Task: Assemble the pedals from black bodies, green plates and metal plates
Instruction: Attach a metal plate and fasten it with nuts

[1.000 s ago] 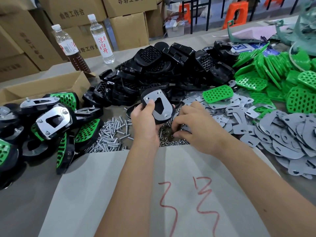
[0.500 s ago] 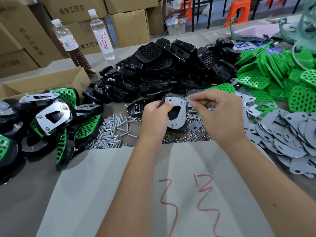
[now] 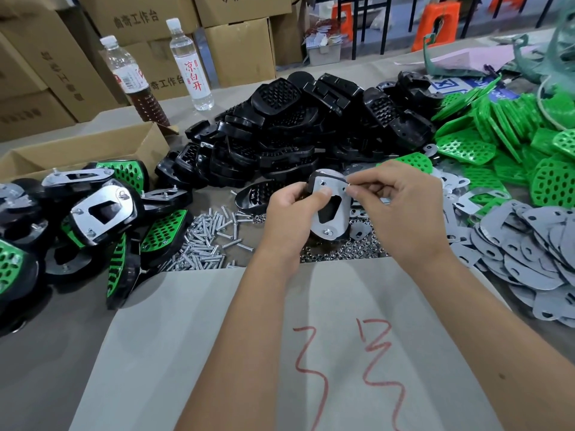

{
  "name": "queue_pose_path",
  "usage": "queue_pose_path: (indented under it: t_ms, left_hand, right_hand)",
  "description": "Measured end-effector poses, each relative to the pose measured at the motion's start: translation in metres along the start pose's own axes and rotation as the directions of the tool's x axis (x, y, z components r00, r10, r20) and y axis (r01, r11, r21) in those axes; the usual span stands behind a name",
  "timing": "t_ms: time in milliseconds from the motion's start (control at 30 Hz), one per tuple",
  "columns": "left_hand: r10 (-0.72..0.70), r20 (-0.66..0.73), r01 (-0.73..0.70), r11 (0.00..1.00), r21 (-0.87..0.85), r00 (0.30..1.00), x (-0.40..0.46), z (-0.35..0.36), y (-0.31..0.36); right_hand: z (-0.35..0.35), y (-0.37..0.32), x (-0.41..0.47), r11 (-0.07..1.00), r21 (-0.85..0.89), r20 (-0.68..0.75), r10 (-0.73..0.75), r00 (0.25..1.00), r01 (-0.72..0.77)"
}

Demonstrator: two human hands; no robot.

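My left hand (image 3: 292, 209) grips a black pedal (image 3: 330, 209) with a metal plate facing me, thumb pressed on the plate. My right hand (image 3: 395, 200) pinches a small nut (image 3: 349, 184) at the plate's upper right corner. Behind lies a heap of black bodies (image 3: 295, 129). Green plates (image 3: 504, 135) are piled at the right, loose metal plates (image 3: 529, 244) at the near right. Screws (image 3: 208, 241) and nuts (image 3: 342, 251) lie on the table under my hands.
Finished pedals (image 3: 93, 213) are heaped at the left beside an open cardboard box (image 3: 81, 150). Two bottles (image 3: 189, 63) stand at the back in front of stacked cartons. A grey sheet (image 3: 280, 353) with red marks covers the near table.
My right hand rose from the nut pile and came to the plate's upper right corner with a small nut. My left hand turned the pedal more upright.
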State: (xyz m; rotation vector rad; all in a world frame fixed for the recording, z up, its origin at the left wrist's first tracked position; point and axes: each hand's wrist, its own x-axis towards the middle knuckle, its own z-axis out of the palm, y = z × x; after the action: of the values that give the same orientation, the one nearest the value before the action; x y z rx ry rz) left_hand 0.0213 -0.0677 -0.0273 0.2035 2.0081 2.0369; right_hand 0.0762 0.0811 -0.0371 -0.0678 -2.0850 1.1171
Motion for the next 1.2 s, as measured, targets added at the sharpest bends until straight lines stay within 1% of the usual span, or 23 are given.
queue_pose_path:
  t_ms: [133,200,367,500,567,733,833,967,1100,1200]
  left_hand:
    - [-0.026,0.032,0.028,0.998,-0.059,0.999,-0.0005,-0.0024,0.0021]
    - [-0.025,0.047,0.027,0.998,-0.053,0.999,-0.0006,-0.0029,0.0027]
    - [-0.013,0.024,0.013,1.0,-0.027,1.0,0.0,-0.0014,0.0017]
    - [0.011,0.02,-0.011,1.0,0.0,1.0,0.0,0.0004,-0.0001]
    - [0.028,0.024,-0.028,1.0,0.01,0.999,0.0001,0.0007,-0.0009]
    - [0.031,0.028,-0.03,0.999,-0.017,0.999,-0.0003,0.0007,-0.0002]
    - [0.019,0.028,-0.018,0.999,-0.052,0.999,-0.0034,0.0015,0.0039]
    - [0.008,0.033,-0.005,0.997,-0.077,0.999,-0.0041,0.0015,0.0052]
    - [0.022,0.03,-0.02,0.998,-0.065,0.999,-0.0033,0.0013,0.0037]
    - [0.031,0.02,-0.03,0.997,-0.07,0.999,-0.0034,0.0012,0.0026]
  right_hand:
    - [0.0001,0.0034,-0.0006,0.994,0.091,0.02,0.062,0.998,-0.064]
    - [0.0003,0.0037,-0.0011,0.993,0.106,0.027,0.054,0.998,-0.057]
    - [0.0,0.0031,-0.0005,1.0,0.025,0.015,-0.019,1.0,0.018]
    - [-0.0002,0.0033,-0.0003,0.996,-0.03,0.093,-0.077,0.993,0.08]
    - [0.0,0.0042,0.0,0.996,-0.025,0.115,-0.078,0.99,0.081]
    - [0.0021,0.0056,-0.0004,0.997,0.074,0.064,-0.019,0.998,0.014]
    - [0.0031,0.0046,-0.0009,0.996,0.088,0.041,-0.021,0.999,0.017]
    - [0.0034,0.004,-0.0012,0.998,0.066,0.011,-0.016,1.0,0.015]
    - [0.0026,0.0038,-0.0002,0.998,-0.024,0.001,-0.054,0.999,0.054]
    - [0.0028,0.0035,-0.0001,0.999,-0.02,-0.002,-0.043,0.999,0.043]
